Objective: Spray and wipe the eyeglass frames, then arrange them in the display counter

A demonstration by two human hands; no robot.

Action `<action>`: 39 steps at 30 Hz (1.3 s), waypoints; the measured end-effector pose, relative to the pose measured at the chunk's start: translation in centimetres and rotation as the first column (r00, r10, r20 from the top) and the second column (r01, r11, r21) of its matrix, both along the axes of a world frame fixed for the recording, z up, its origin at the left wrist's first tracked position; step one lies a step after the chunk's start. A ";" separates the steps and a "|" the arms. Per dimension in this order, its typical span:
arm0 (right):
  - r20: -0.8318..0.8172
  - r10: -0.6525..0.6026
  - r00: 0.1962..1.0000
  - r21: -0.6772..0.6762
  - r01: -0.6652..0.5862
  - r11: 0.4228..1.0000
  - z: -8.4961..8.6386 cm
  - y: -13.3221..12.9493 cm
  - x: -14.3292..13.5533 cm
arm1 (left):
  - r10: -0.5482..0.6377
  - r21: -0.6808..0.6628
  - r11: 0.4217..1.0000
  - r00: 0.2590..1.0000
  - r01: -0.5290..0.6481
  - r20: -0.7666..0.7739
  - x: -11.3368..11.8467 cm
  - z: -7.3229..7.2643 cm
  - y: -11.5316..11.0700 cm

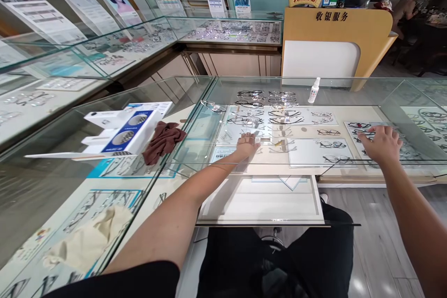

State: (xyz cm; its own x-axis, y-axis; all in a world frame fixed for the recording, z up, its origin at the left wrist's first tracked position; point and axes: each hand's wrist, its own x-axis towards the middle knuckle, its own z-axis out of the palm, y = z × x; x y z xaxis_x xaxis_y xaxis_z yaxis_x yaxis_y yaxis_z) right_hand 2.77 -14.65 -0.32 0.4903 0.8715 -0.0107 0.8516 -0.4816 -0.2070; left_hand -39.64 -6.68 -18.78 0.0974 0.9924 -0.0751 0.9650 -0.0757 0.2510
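Note:
My left hand (247,144) is at the glass display case (195,158), its fingers stretched forward and nothing seen in them. Beyond its fingertips are several pairs of eyeglasses (248,103) in rows; whether some stand on the glass or under it, I cannot tell. Further right, my right hand (383,144) has its fingers spread and holds nothing. It is over a white tray of eyeglasses (361,131), partly hiding it. Between the hands, more eyeglasses (331,144) rest on a white board (296,153). A white spray bottle (314,90) stands upright at the far side.
A pulled-out white drawer (230,205) is above my lap. On the left glass top lie a brown cloth (164,142), a blue-and-white box (129,132) and a cream cloth (94,237). Behind are another display case (171,32), a wooden counter (338,25) and a seated person (407,9).

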 end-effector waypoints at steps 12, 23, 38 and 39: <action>0.011 -0.044 0.999 0.031 0.043 0.999 -1.1 0.9 0.8 | 0.046 -0.036 0.998 0.999 -0.046 -0.002 0.7 -0.4 -0.4; 0.004 -0.023 1.000 0.054 0.022 0.998 -1.1 0.8 0.9 | -0.156 -0.197 0.970 0.987 0.144 -0.045 2.2 5.7 -7.0; -0.005 -0.007 1.000 0.020 0.007 1.000 -0.3 -0.1 -0.1 | -0.374 -0.124 0.915 0.923 0.384 0.093 2.3 20.9 -12.7; -0.002 -0.008 1.000 0.021 0.008 1.000 -0.3 -0.1 -0.2 | -0.331 -0.058 0.940 0.940 0.336 0.078 2.9 21.2 -11.0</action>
